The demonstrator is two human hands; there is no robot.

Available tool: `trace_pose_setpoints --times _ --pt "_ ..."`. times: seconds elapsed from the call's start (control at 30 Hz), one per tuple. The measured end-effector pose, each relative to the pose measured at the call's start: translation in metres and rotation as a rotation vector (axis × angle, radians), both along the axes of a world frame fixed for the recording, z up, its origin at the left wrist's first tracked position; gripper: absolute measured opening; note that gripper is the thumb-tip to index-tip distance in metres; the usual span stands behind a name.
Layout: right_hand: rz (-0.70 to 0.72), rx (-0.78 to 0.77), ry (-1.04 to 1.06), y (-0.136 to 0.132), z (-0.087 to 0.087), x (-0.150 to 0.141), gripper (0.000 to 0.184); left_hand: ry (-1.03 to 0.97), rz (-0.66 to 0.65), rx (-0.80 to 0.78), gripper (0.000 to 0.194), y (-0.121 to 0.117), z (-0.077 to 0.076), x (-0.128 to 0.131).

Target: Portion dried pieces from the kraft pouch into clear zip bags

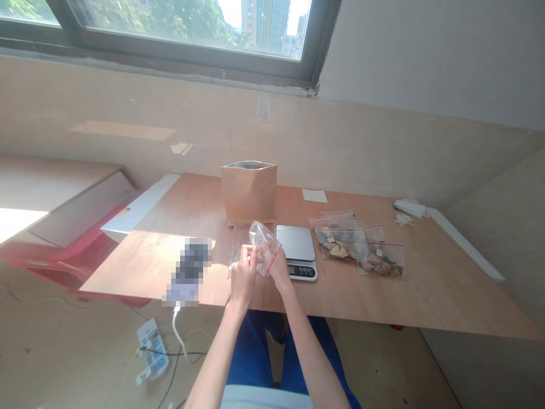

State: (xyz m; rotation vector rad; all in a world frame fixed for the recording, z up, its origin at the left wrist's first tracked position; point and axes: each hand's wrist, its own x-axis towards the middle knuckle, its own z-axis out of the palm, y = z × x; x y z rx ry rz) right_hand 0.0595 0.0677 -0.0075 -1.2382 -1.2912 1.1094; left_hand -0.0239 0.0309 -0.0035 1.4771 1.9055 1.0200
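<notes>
A person's bare hands work at a clear plastic bag (260,233) with a red strip along its edge, over a wooden tabletop (340,301) beneath a window. The fingers of the left hand (243,266) are bunched nearly closed, pinching the plastic; the right hand (279,267) is at the red-striped edge, its fingers partly hidden, and how far open they are cannot be told, nor whether they sit inside the plastic or behind it. What the clear bag contains is also unclear. Just to the right is a white digital scale (295,244), its silver plate bare. Behind the hands, a brown paper bag (249,196) stands upright, its mouth parted to show a silvery lining, its contents hidden by the front wall. Right of the scale, red-striped clear pouches (338,244) lie overlapping, with brown, tan and dark pieces and small pale squares visible through the plastic; the nearest pouch (380,262) holds brown and dark pieces. A white card (314,196) lies flat toward the back edge, between the paper bag and crumpled white material (410,208).
</notes>
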Motion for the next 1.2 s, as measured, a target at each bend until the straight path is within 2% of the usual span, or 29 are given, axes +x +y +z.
trace_pose_setpoints --times 0.13,0.2,0.27,0.43,0.63,0.87,1.03,1.2 --pt "-0.143 -0.004 -0.11 -0.006 0.008 -0.001 0.027 0.067 0.051 -0.028 0.028 -0.001 0.003 0.002" --pt "-0.163 0.015 -0.165 -0.008 0.011 0.0 0.027 0.083 0.082 -0.036 0.029 -0.002 0.005 0.002" --pt "-0.1 0.01 -0.161 -0.007 0.011 0.002 0.029 0.085 0.104 -0.035 0.03 -0.002 0.006 0.001" --pt "0.169 -0.121 -0.083 -0.002 0.005 0.009 0.032 0.061 0.134 -0.025 0.028 -0.002 0.003 -0.003" --pt "0.195 -0.054 0.027 -0.004 0.004 0.008 0.029 0.014 0.131 0.003 0.03 -0.002 -0.001 -0.004" --pt "0.223 -0.2 0.259 -0.004 0.006 0.013 0.033 -0.134 0.023 0.048 0.027 -0.001 0.003 -0.009" --pt "0.33 -0.287 0.25 -0.003 0.011 0.021 0.037 -0.125 0.018 0.042 0.025 -0.003 0.004 -0.008" --pt "0.435 -0.293 0.233 -0.002 0.015 0.028 0.033 -0.109 0.034 0.025 0.026 -0.002 0.004 -0.008"
